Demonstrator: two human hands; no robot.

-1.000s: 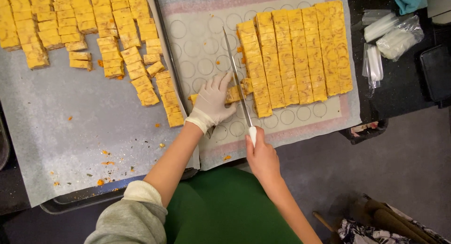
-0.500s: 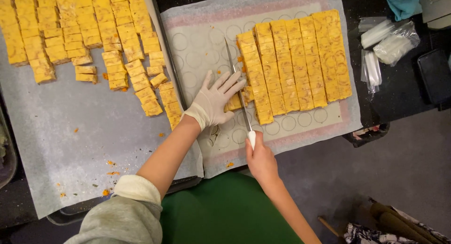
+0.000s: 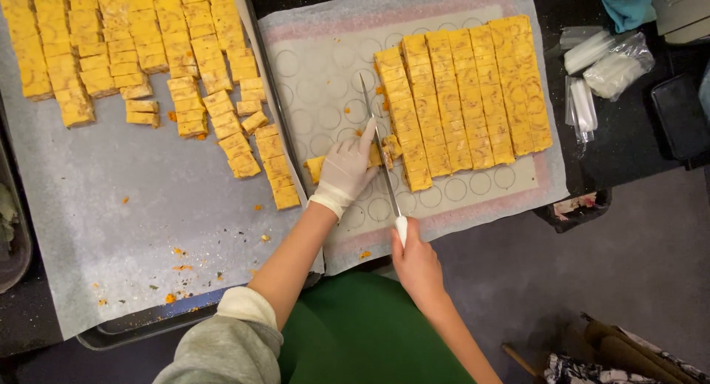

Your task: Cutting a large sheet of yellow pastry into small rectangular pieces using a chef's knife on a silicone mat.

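Left hand (image 3: pixel 346 168): white-gloved, palm down, fingers extended toward 12 o'clock, forearm bare, grey sleeve pushed up.
Right hand (image 3: pixel 416 264): bare, closed in a grip, at 5 o'clock of the left, wrist straight.

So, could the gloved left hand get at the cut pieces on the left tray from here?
Probably yes. The left hand rests on the baking mat, the nearest cut pieces lie just beside it, and nothing stands between them.
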